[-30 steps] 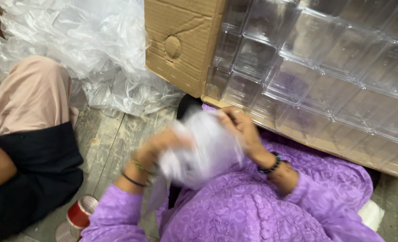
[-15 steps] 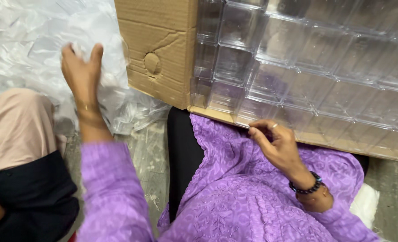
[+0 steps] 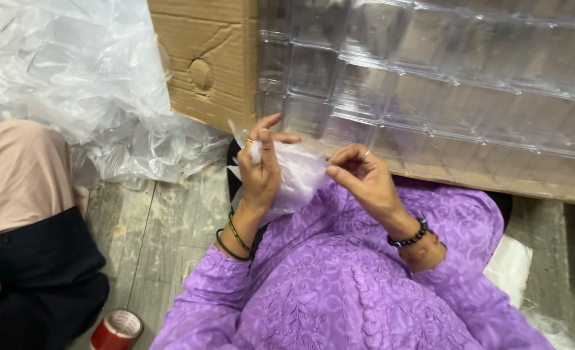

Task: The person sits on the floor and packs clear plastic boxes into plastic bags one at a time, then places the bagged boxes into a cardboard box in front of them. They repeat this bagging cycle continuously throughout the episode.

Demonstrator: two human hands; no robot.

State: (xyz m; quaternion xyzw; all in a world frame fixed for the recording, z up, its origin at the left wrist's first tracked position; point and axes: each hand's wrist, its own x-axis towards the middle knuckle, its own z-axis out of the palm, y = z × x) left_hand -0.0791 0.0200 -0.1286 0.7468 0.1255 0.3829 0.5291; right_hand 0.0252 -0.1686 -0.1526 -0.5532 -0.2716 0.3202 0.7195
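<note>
Over the lap, at six o'clock of the cardboard box [image 3: 200, 71], the left hand [image 3: 259, 170], back from the bag heap [image 3: 73, 84], now pinches a clear plastic bag [image 3: 300, 178] while the right hand [image 3: 362, 178] fingers pinch its edge.

Red tape roll [image 3: 117, 330] cut off below

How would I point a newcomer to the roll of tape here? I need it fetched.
Start at the big cardboard box packed with clear plastic containers, then drop to the grey plank floor at the picture's bottom left. The tape roll lies there by a seated person's dark clothing. It is the only red, round thing.
</note>
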